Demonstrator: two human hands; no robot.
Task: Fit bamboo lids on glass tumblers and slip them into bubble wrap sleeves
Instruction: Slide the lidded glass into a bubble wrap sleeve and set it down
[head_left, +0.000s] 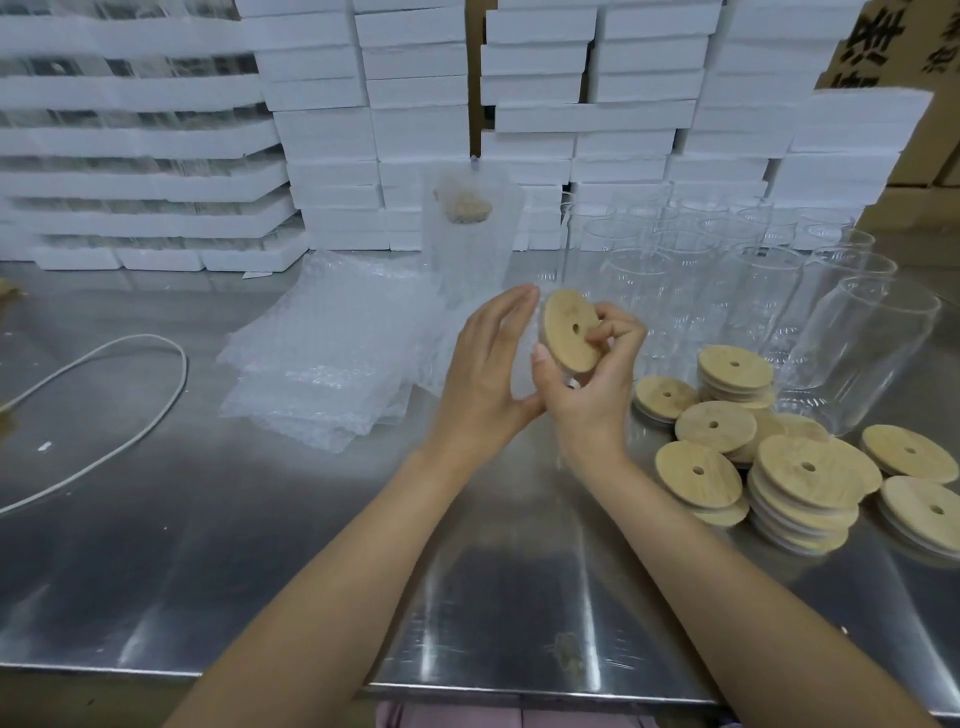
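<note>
R hand (592, 384) is gripping a bamboo lid (569, 330) above mid-counter: thumb on the near edge, fingers curled over the far edge, lid tilted w/ its face toward the camera and the small hole showing. The lid is sitting at the mouth of a glass tumbler (523, 371) held btwn both hands; the glass is clear and hard to make out, so can't tell if the lid is seated. L hand (488, 374) is lying against the tumbler's left side, fingers nearly straight and pointing up, not curled, thumb underneath near the R wrist.

A loose pile of bamboo lids (805, 467) is lying on the steel counter (260, 545) to the right of the hands, some stacked, some overlapping. Behind the pile a cluster of empty tumblers (727, 270) is standing upright, and one more tumbler (872, 353) is leaning at the far right.

A heap of flat bubble wrap sleeves (322, 364) is lying just left of the hands. Behind it a sleeved tumbler (467, 234) is standing upright, lid dimly visible thru the wrap.

White foam boxes (363, 130) are stacked along the back, cardboard cartons (883, 41) at top right. A white cable (104, 405) is looping across the left of the counter.
</note>
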